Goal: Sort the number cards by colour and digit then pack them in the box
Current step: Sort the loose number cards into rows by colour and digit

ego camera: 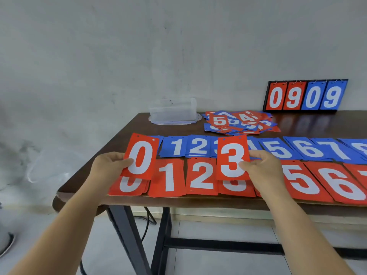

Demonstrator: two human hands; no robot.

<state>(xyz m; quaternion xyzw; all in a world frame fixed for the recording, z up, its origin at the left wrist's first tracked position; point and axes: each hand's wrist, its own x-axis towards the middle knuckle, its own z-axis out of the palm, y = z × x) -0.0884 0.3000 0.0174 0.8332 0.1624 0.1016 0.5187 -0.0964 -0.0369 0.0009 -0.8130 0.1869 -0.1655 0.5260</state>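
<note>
My left hand (110,165) holds a red 0 card (141,155) upright above the red 0 pile (129,186). My right hand (262,167) holds a red 3 card (232,157) above the red 3 pile (235,186). Along the table's front edge lie red piles in digit order, among them red 1 (168,177) and red 2 (201,176). Behind them runs a row of blue piles (198,147), partly hidden by the held cards. A loose heap of mixed cards (238,123) lies further back. The clear plastic box (172,112) stands at the back left.
A flip scoreboard (304,96) showing 0909 leans against the wall at the back right. The dark wooden table (127,128) ends at its left corner near my left hand. A clear plastic tub (51,165) sits off the table to the left. A cable hangs under the table.
</note>
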